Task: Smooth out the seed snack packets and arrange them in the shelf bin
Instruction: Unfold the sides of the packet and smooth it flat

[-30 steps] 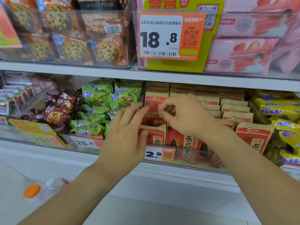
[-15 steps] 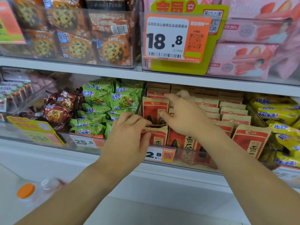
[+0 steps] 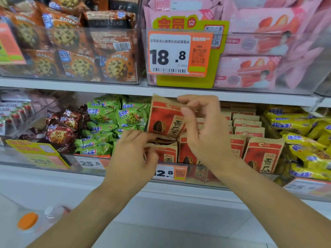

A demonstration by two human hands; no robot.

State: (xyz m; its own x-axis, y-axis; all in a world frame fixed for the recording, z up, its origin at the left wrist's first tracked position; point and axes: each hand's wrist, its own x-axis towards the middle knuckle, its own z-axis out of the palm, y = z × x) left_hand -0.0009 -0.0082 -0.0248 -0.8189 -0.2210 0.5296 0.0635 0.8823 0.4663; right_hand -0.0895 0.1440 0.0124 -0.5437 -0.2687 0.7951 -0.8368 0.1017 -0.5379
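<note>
Lower shelf, centre: clear plastic shelf bin (image 3: 195,173) holding rows of red-and-tan paper seed snack packets (image 3: 263,154), most standing upright, front faces out. White/orange price tag "12.8" (image 3: 170,172) fixed to bin front.

One raised red-and-tan seed packet (image 3: 164,120) is lifted above the rows at the bin's left end, tilted slightly, top edge reaching the shelf board above. Right hand (image 3: 202,127) pinches its upper right corner w/ thumb and forefinger; other fingers loosely bent behind. Left hand (image 3: 132,156) grips lower down, fingers curled at the packet's bottom edge and touching the top of a front-row packet (image 3: 165,153); cannot tell exactly which of the two it clamps, appears to be the raised one.

Adjacent containers, same shelf:
- Left: clear bin w/ green biscuit packets (image 3: 114,120) piled loosely, then dark brown cookie packets (image 3: 60,129); tag "25.8" (image 3: 90,162) in front.
- Right: yellow snack packets (image 3: 308,140), heaped.

Upper shelf: clear bin of orange-brown choc-chip cookie packs (image 3: 75,51) at left; pink wafer packs (image 3: 259,68) at right, w/ large orange/white "18.8" price card (image 3: 177,54) on green backing.

Bottom left, below shelf: bottle w/ orange cap (image 3: 27,221), blurred.
</note>
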